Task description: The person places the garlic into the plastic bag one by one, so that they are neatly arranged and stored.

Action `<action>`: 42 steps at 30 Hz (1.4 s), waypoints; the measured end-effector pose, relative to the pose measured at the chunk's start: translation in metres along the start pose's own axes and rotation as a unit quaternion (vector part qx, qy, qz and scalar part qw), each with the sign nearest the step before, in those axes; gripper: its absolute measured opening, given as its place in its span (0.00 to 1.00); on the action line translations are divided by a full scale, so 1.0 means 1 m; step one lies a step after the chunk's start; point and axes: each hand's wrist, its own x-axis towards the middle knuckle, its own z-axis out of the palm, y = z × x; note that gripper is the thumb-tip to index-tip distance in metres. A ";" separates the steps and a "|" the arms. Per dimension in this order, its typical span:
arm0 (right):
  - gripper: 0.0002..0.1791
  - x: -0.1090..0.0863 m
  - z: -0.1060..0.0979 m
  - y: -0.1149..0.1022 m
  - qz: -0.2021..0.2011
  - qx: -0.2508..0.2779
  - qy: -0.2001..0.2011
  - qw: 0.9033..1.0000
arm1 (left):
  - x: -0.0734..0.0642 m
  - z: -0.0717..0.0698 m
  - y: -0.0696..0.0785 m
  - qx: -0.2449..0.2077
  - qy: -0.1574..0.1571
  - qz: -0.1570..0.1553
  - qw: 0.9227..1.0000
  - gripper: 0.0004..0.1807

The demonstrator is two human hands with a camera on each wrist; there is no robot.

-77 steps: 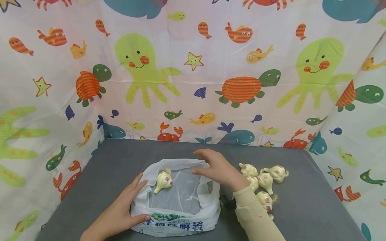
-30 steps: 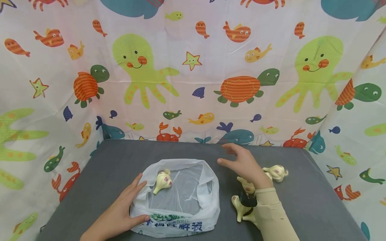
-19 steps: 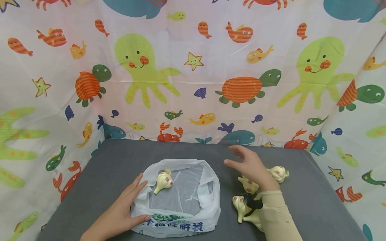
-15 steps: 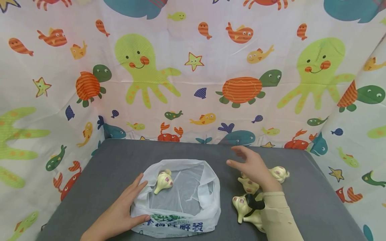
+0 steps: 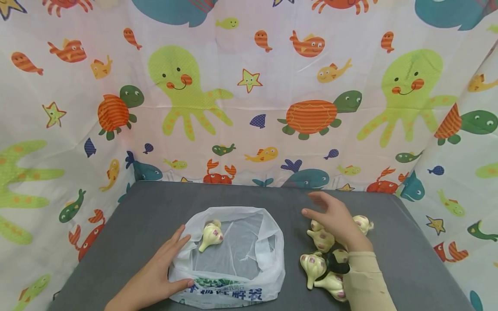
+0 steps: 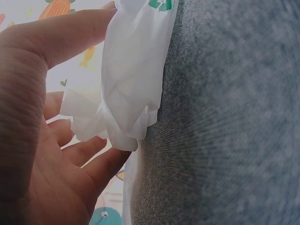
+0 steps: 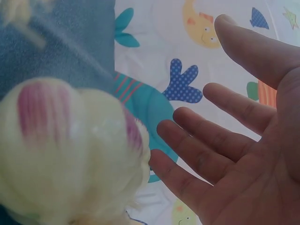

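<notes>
A white plastic bag [image 5: 268,263] stands with its mouth spread, and one garlic bulb [image 5: 212,235] lies inside at its left. Along the bag's left side rests my left hand [image 5: 157,270], thumb at the front and fingers toward the back. The left wrist view shows those fingers loosely extended beside the bag's white film [image 6: 131,79]. My right hand [image 5: 334,218] hovers over a group of garlic bulbs [image 5: 313,267], partly hiding some, with thumb and fingers apart and nothing between them. In the right wrist view, a purple-streaked garlic bulb [image 7: 70,154] looms large beside the fingers.
The grey table [image 5: 163,198] backs onto a white curtain [image 5: 233,56] printed with sea animals. A black wrist device [image 5: 336,262] sits low among the bulbs, under the right wrist. Another bulb [image 5: 363,223] lies at the group's far right edge.
My right hand has moved right, from over the bag's right edge to above the garlic group. The left hand, the bag and the bulb inside it stay in place.
</notes>
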 end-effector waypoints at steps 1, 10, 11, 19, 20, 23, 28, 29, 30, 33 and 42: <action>0.45 0.000 0.000 0.001 0.000 -0.001 0.001 1.000 | 0.000 0.000 0.000 0.001 0.000 -0.001 1.000 0.60; 0.43 -0.001 0.000 0.007 0.003 -0.005 -0.002 1.000 | 0.000 0.001 -0.003 0.007 0.000 0.001 1.000 0.61; 0.43 -0.001 0.000 0.008 0.003 -0.005 -0.004 1.000 | 0.000 0.001 -0.003 0.007 0.000 0.001 1.000 0.61; 0.41 -0.002 0.001 0.018 0.008 0.004 -0.005 1.000 | 0.000 0.002 -0.003 0.006 0.000 0.000 1.000 0.61; 0.41 -0.002 0.001 0.019 0.009 0.003 -0.005 1.000 | 0.000 0.002 -0.003 0.006 0.000 -0.001 1.000 0.61; 0.40 -0.002 0.001 0.022 0.009 -0.002 -0.007 1.000 | 0.000 0.002 -0.002 0.005 0.001 -0.001 1.000 0.61; 0.41 -0.001 0.001 0.025 0.015 -0.007 -0.011 1.000 | 0.000 0.001 -0.002 0.008 0.006 0.003 1.000 0.61; 0.41 -0.001 0.001 0.026 0.016 -0.008 -0.011 1.000 | 0.000 0.001 -0.002 0.010 0.007 0.005 1.000 0.61; 0.41 -0.001 0.001 0.025 0.016 -0.008 -0.012 1.000 | 0.000 0.001 -0.002 0.012 0.008 0.007 1.000 0.61; 0.41 -0.001 0.000 0.024 0.016 -0.010 -0.015 1.000 | -0.001 0.001 -0.001 0.014 0.011 0.009 1.000 0.60; 0.37 -0.003 0.000 0.026 0.021 -0.023 -0.023 0.999 | -0.002 0.001 -0.002 0.015 0.014 0.017 1.000 0.60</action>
